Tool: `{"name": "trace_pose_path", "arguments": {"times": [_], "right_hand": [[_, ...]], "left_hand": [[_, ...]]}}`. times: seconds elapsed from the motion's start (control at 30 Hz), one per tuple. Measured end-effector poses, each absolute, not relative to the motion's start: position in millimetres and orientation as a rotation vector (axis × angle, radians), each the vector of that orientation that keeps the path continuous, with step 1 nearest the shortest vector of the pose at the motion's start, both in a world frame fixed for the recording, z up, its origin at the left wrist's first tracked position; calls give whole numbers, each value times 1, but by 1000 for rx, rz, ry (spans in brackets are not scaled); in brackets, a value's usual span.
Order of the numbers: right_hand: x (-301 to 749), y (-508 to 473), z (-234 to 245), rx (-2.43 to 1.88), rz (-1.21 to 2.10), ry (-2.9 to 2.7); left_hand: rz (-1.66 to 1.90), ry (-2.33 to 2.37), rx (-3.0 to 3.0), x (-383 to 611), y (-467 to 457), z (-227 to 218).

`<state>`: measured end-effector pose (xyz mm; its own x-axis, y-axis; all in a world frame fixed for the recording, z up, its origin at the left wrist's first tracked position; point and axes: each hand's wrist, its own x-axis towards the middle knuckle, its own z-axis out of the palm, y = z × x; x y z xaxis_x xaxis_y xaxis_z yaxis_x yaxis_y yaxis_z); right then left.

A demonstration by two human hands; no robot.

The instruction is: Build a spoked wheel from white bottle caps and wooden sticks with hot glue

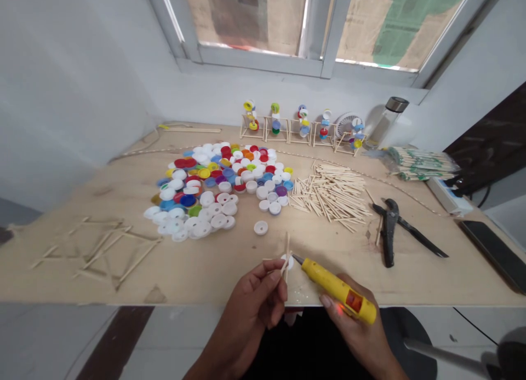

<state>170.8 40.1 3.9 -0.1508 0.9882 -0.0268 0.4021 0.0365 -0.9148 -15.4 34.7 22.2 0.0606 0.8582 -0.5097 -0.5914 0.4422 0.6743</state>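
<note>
Fingers (269, 278) of my left hand (255, 299) pinch a thin pale wooden stick (284, 266) by a round white cap (291, 263), near the wooden desk (213, 270) edge; my right hand (354, 336) grips a yellow plastic glue gun (326, 278), nozzle (298, 259) close. Probably gluing; next calls for holding steady.

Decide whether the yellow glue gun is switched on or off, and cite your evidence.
Apparently on: a red light glows where the right hand grips the yellow glue gun.
</note>
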Motion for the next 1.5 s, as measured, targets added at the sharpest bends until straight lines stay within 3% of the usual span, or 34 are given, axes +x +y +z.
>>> {"name": "trace_pose_path", "arguments": {"times": [0.83, 1.5], "right_hand": [[176, 40, -7, -1452, 905, -1788], [172, 41, -1, -1405, 1063, -1682]], "left_hand": [[1117, 1013, 306, -15, 35, 23], [1108, 995, 307, -16, 34, 21]]}}
